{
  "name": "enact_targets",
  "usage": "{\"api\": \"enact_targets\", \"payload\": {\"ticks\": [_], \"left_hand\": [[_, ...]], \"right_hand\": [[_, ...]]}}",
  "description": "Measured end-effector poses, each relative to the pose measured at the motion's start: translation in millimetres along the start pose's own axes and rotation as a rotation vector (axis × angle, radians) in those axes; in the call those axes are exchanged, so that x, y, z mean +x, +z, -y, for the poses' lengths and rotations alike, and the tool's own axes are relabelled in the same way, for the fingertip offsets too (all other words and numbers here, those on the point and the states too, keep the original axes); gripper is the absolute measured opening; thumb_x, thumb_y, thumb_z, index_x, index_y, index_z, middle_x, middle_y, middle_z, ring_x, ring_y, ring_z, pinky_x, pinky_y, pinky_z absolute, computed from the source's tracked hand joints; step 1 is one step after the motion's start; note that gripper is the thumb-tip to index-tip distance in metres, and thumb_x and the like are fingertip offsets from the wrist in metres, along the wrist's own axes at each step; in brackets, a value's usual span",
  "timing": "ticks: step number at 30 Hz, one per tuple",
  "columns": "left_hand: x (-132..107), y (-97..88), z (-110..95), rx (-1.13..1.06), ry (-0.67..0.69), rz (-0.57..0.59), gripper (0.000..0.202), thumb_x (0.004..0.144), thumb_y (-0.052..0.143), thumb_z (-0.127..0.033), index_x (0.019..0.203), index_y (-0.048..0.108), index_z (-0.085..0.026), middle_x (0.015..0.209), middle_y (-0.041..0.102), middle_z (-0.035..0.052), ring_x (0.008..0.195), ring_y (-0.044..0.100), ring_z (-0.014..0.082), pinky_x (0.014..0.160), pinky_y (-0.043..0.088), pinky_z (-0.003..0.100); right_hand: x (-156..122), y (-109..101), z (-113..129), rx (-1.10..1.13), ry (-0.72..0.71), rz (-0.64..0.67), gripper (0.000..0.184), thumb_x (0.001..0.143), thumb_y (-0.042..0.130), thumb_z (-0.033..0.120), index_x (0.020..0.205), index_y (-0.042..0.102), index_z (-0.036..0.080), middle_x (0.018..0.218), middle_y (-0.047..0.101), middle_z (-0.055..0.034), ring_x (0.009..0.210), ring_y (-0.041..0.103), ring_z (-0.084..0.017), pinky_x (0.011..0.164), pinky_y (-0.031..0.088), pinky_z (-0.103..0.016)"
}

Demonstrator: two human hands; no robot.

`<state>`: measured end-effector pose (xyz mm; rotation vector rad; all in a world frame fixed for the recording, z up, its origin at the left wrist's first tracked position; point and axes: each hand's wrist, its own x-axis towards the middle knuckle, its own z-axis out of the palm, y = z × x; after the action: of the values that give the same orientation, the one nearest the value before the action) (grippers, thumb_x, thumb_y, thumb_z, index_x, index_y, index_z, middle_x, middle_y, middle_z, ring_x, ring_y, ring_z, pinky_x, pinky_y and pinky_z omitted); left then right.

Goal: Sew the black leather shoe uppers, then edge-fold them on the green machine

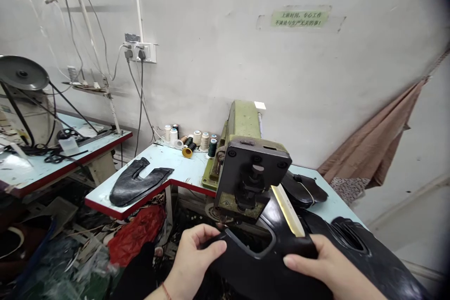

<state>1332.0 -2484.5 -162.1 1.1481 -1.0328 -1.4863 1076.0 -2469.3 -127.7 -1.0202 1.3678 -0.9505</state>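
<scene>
Both hands grip a black leather-like piece (pixel 249 269) with an oval cut-out, under the head of a green and black machine (pixel 253 164). My left hand (pixel 195 255) pinches the piece's left edge beside the opening, close below the machine head. On the right, my right hand (pixel 326 262) holds the piece with the thumb on top and the fingers behind it. A pale strip with a yellow edge (pixel 288 211) shows on the piece above my right hand. The contact point under the machine head is mostly hidden.
A curved black piece (pixel 135 185) lies on the table's left wing (pixel 100 193). Thread spools (pixel 197 139) stand behind. More black pieces (pixel 346 234) lie at right. A red plastic bag (pixel 138 229) is below, among scraps. Another belt-driven machine (pixel 24 84) stands far left.
</scene>
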Motion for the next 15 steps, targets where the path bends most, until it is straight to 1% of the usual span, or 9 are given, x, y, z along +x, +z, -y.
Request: {"api": "enact_targets", "payload": {"ticks": [2,4,5,7,9,11,13,15], "left_hand": [[2,3.8,1,-0.029,0.015,-0.010,0.025,0.060,0.081,-0.032,0.067,0.066,-0.014,0.067,0.066,0.0008,0.066,0.055,0.0122,0.064,0.044,0.021],[3,7.1,5,-0.055,0.025,-0.029,0.026,0.060,0.081,-0.033,0.068,0.065,-0.014,0.067,0.066,0.0007,0.066,0.055,0.0113,0.064,0.044,0.020],[4,8.4,7,-0.066,0.027,-0.037,0.028,0.060,0.081,-0.034,0.068,0.065,-0.013,0.067,0.065,0.0008,0.066,0.054,0.0108,0.064,0.044,0.020],[3,10.2,9,-0.094,0.010,-0.050,0.032,0.060,0.081,-0.037,0.069,0.063,-0.013,0.066,0.064,0.0009,0.063,0.053,0.0100,0.061,0.044,0.019],[2,11.3,9,-0.135,-0.025,-0.074,0.036,0.060,0.081,-0.041,0.069,0.062,-0.013,0.066,0.063,0.0006,0.061,0.052,0.0097,0.056,0.043,0.019],[1,11.5,7,-0.180,-0.067,-0.107,0.040,0.058,0.082,-0.045,0.069,0.060,-0.014,0.064,0.060,-0.0006,0.059,0.051,0.0098,0.050,0.043,0.019],[2,10.0,4,-0.212,-0.097,-0.131,0.042,0.055,0.082,-0.047,0.069,0.058,-0.015,0.062,0.058,-0.0017,0.056,0.050,0.0099,0.047,0.042,0.019],[4,5.9,2,-0.220,-0.099,-0.140,0.042,0.055,0.082,-0.047,0.068,0.058,-0.015,0.061,0.057,-0.0019,0.055,0.050,0.0100,0.045,0.042,0.019]], "right_hand": [[9,-7,14,-0.118,-0.010,0.045,0.021,0.052,0.083,0.030,0.065,0.074,0.016,0.064,0.073,-0.0039,0.061,0.065,-0.021,0.057,0.051,-0.028],[17,-10,23,-0.213,-0.032,0.060,0.022,0.052,0.082,0.032,0.063,0.072,0.015,0.060,0.069,-0.0015,0.057,0.059,-0.017,0.054,0.045,-0.025],[20,-10,26,-0.248,-0.055,0.044,0.023,0.052,0.082,0.033,0.059,0.068,0.015,0.056,0.065,0.0008,0.053,0.053,-0.014,0.051,0.041,-0.023],[25,-7,34,-0.295,-0.116,0.004,0.028,0.052,0.080,0.033,0.049,0.058,0.016,0.046,0.050,0.0056,0.048,0.037,-0.008,0.047,0.029,-0.022],[28,-2,42,-0.315,-0.154,0.022,0.034,0.053,0.079,0.033,0.045,0.050,0.017,0.045,0.040,0.0073,0.049,0.028,-0.007,0.048,0.022,-0.023],[31,3,50,-0.321,-0.154,0.063,0.036,0.054,0.078,0.035,0.045,0.047,0.018,0.046,0.038,0.0071,0.049,0.027,-0.008,0.049,0.020,-0.024],[34,8,55,-0.316,-0.154,0.092,0.036,0.054,0.078,0.037,0.045,0.049,0.018,0.046,0.040,0.0065,0.048,0.029,-0.008,0.049,0.021,-0.024],[36,12,58,-0.299,-0.173,0.121,0.033,0.055,0.078,0.033,0.043,0.051,0.018,0.043,0.041,0.0070,0.046,0.029,-0.008,0.046,0.021,-0.024]]}}
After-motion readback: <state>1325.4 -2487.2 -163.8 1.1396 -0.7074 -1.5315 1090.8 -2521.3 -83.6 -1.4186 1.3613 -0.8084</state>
